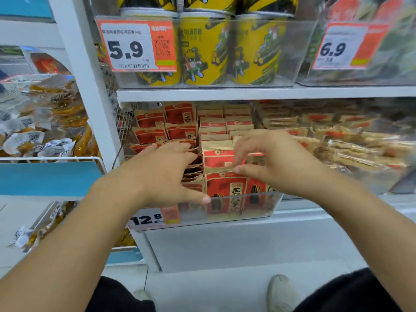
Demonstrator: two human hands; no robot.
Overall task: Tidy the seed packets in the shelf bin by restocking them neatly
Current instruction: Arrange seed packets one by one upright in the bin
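Hands (216, 170) on seed pkts (225, 185)

White shelving (265, 93) fills the view, with a white upright post (78, 70) at left and a pale floor (225, 287) below it under even, bright light. On the upper shelf, a clear tub (299, 50) of yellow cans (202, 50) carries an orange price tag (137, 45) reading 5.9, with a second tag (346, 47) reading 6.9 to the right. Left of the post, a white wire basket (56, 158) with a blue front panel (45, 177) holds loose clear-wrapped snacks (45, 118), and tan wrapped bars (337, 136) lie at far right on the lower shelf, blurred.
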